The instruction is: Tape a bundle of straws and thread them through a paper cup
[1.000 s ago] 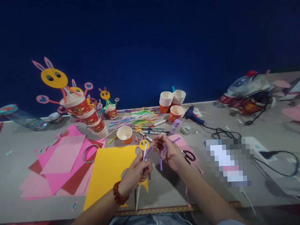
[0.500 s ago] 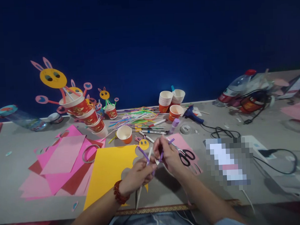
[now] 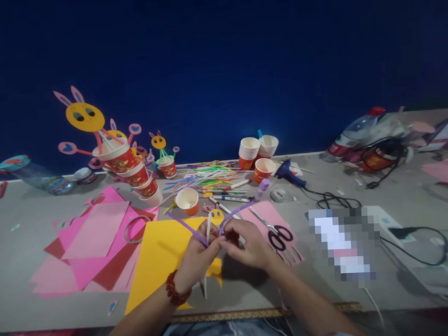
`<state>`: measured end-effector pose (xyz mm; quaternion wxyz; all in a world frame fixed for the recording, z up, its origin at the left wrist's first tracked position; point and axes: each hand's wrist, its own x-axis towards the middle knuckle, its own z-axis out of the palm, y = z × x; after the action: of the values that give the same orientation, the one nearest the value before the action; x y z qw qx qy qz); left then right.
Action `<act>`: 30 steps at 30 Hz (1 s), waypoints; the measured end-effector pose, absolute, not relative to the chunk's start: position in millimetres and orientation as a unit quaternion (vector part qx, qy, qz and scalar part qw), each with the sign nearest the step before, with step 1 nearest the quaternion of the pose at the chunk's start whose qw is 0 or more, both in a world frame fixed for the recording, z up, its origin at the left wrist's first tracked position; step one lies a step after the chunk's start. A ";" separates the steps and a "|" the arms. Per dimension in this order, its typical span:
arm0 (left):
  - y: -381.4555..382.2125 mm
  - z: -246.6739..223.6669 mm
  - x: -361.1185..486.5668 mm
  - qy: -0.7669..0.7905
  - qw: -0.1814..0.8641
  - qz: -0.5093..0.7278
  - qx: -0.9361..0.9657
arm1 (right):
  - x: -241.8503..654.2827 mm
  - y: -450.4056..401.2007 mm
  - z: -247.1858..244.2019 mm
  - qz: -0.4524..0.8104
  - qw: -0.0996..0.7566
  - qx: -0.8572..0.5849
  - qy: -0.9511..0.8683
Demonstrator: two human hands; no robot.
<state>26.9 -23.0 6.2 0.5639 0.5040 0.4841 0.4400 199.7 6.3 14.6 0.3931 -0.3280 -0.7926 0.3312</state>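
My left hand [image 3: 201,255], with a red bead bracelet on its wrist, is closed on a white stick [image 3: 209,227] and a purple pipe cleaner [image 3: 187,226] that slants up to the left. Its fingertips meet those of my right hand [image 3: 246,240], which pinches a second purple pipe cleaner [image 3: 237,209] reaching up to the right. Where the pieces meet is mostly covered by fingers. Below and left lies a yellow sheet [image 3: 161,255] with scalloped cutouts. A small yellow bunny face [image 3: 216,217] lies just beyond my hands.
Black-handled scissors [image 3: 277,234] rest on pink paper [image 3: 266,213] at right. Behind are an open cup [image 3: 187,201], loose pipe cleaners [image 3: 209,174], cup stacks [image 3: 247,152] and a blue glue gun [image 3: 289,174]. Pink sheets [image 3: 96,228] and bunny-topped cups [image 3: 115,158] stand left.
The purple pipe cleaners now spread outward in a wide V, their free ends longer in view. My hands have come together, and my right hand has turned and lowered.
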 end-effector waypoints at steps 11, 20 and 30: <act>-29.8 13.1 27.7 0.476 0.485 0.405 0.612 | 201.8 13.5 9.5 0.235 0.317 -0.303 -0.868; -29.9 13.9 24.3 0.492 0.434 0.333 0.677 | 208.0 20.3 15.4 0.223 0.216 -0.303 -0.901; -26.1 6.8 26.8 0.507 0.476 0.356 0.624 | 189.8 5.5 3.0 0.143 0.249 -0.389 -0.875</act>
<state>26.8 -26.1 6.8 0.4763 0.6240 0.5073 0.3556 189.8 5.5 3.0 0.2494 -0.3891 -0.8751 0.1434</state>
